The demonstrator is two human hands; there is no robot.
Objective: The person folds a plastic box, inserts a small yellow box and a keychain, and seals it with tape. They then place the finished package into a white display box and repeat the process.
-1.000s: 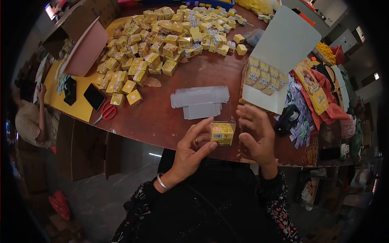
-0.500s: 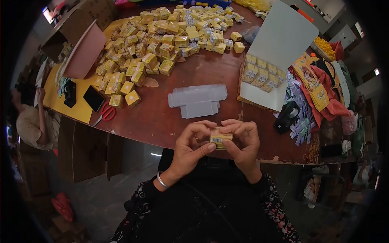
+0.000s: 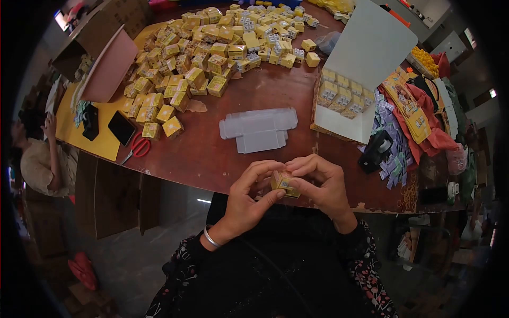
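Between my two hands, at the table's front edge, is a small yellow box [image 3: 281, 181] with a printed label. My left hand [image 3: 248, 193] curls round its left side, thumb toward the lower front. My right hand [image 3: 319, 183] grips it from the right, with fingers over the top and thumb on the near face. Fingers cover much of the box. Just beyond my hands lies an unfolded clear plastic box [image 3: 260, 131], flat on the table.
Many small yellow boxes [image 3: 196, 79] are heaped at the back left. An open display carton [image 3: 339, 119] with several small boxes stands at right, beside a tape dispenser [image 3: 375, 151] and sachets [image 3: 395, 159]. Red-handled scissors [image 3: 140, 147] and a phone [image 3: 122, 128] lie left. Another person [image 3: 45, 164] sits far left.
The yellow box has turned and tilted in my hands, so its barcode face is now partly covered. My right hand has shifted slightly to the right at the wrist.
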